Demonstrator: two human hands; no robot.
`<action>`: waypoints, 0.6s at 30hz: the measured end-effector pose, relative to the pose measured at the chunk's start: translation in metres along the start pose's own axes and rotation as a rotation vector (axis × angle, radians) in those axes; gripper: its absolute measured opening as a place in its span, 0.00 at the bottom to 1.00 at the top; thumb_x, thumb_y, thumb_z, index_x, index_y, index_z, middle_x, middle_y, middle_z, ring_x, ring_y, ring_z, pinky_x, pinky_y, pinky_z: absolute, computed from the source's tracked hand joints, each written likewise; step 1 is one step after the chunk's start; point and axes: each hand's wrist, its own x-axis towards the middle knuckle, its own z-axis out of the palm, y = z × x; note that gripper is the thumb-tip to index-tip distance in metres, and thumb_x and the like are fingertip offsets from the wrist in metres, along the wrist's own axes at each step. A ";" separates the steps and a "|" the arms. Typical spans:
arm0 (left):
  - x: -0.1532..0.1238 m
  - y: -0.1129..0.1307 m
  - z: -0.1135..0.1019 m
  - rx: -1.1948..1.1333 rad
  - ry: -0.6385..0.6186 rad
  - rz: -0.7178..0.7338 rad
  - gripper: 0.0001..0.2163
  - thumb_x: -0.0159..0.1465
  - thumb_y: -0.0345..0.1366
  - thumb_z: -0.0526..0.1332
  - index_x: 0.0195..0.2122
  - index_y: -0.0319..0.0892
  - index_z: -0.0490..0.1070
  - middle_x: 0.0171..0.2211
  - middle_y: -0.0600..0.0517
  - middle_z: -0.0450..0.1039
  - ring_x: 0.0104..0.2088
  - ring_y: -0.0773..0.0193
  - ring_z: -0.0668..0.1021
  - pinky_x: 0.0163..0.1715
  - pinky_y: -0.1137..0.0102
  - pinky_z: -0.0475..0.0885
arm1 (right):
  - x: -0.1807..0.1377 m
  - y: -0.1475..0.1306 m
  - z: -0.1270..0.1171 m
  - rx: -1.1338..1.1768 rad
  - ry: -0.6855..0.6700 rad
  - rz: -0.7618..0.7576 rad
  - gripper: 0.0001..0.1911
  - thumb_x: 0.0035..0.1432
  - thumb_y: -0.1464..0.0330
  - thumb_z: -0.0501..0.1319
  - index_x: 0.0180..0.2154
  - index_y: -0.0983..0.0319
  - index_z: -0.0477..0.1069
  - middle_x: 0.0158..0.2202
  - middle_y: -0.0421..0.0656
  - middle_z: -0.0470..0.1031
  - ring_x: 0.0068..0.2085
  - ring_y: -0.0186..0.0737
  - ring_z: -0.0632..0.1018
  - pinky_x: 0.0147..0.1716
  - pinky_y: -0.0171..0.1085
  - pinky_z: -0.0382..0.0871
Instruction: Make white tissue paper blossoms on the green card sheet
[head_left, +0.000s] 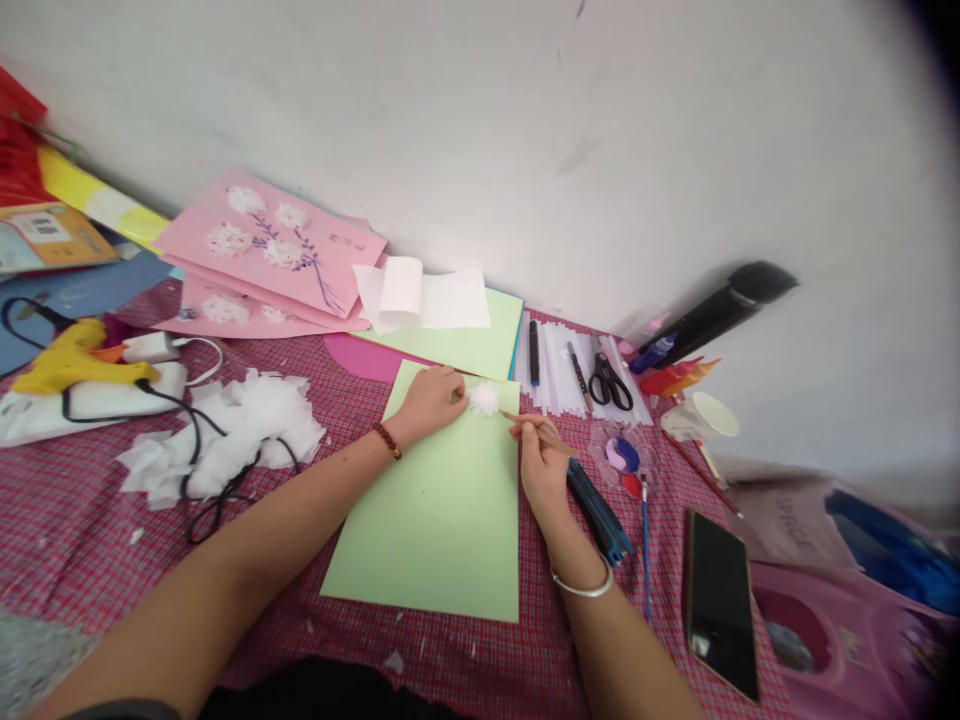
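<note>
A light green sheet of paper [442, 510] lies on the red checked cloth in front of me. Near its top edge sits a small white tissue flower [484, 399]. My left hand [429, 402] rests on the sheet with its fingers pinched against the flower's left side. My right hand [541, 462] is closed around a thin wooden brush [517, 417], whose tip points at the flower from the right.
A pile of white tissue scraps [247, 425] and a yellow glue gun [71, 362] with a black cord lie at the left. Pink flower cards [274, 245] lean at the wall. Scissors [607, 382], pens, a paint palette [624, 458], a paper cup [709, 412] and a phone [718, 600] are on the right.
</note>
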 end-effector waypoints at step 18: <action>0.014 -0.013 -0.025 -0.852 0.209 -0.502 0.05 0.58 0.27 0.53 0.28 0.37 0.68 0.26 0.50 0.72 0.29 0.68 0.73 0.37 0.71 0.68 | 0.026 -0.016 0.012 0.404 -0.060 0.203 0.11 0.55 0.59 0.60 0.33 0.61 0.69 0.30 0.39 0.74 0.31 0.34 0.76 0.35 0.36 0.72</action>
